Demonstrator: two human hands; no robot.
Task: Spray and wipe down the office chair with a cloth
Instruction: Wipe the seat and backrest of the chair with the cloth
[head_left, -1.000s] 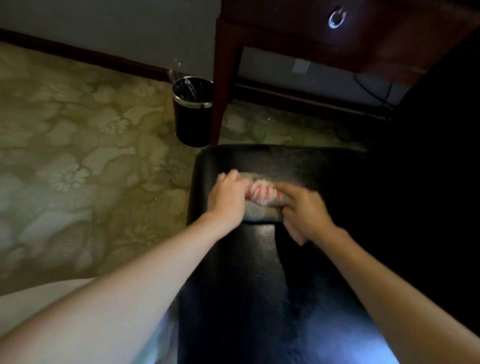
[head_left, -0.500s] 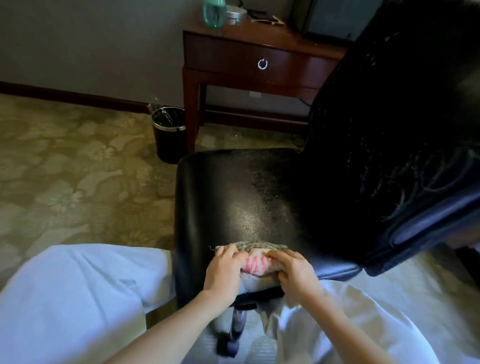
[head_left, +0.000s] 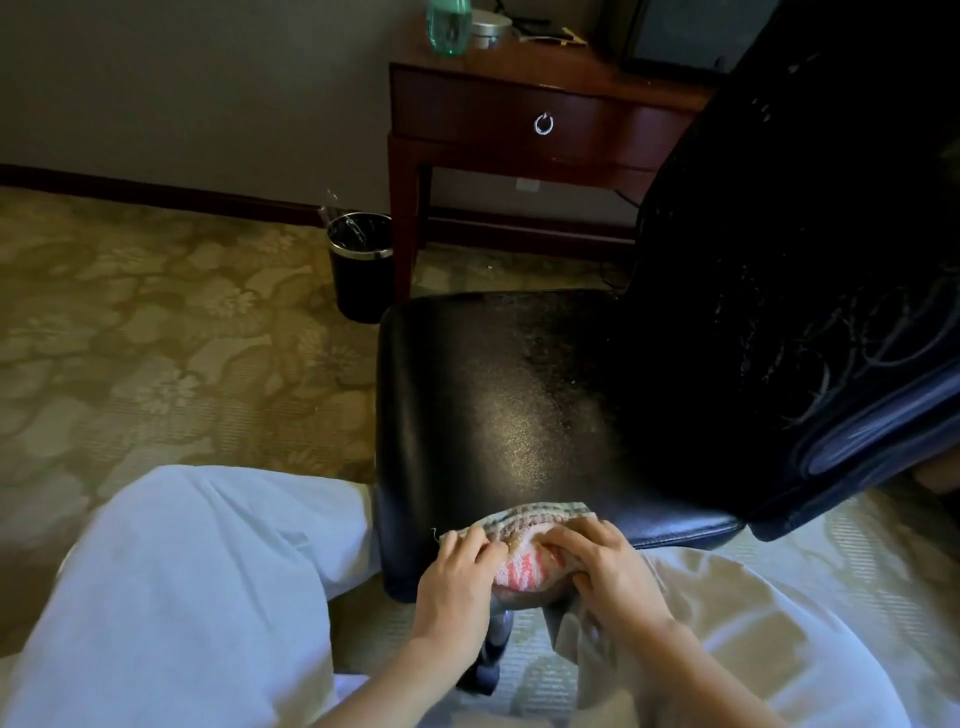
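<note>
Presently listed: one cloth (head_left: 524, 553), a small striped towel with pink markings, found bunched on the front edge of the seat (head_left: 519, 395) of a black chair (head_left: 805, 260) and draped partly over its lip. It is gripped from both sides: the left hand (head_left: 457, 569) is curled on its left end and the right hand (head_left: 610, 569) on its right end, with fingers bent into the pile. The item is judged soft, light and limp, so no shape will be kept unless it is folded or wadded. A hold through the bulk of the wad, palm on top, is advised over a pinch at one corner. The seat is judged smooth, firm and probably slick where fine droplets are seen. Also noted: a bin (head_left: 360, 270) on the carpet (head_left: 156, 338), a wooden desk (head_left: 493, 111), and a green bottle (head_left: 448, 23) upon it.
</note>
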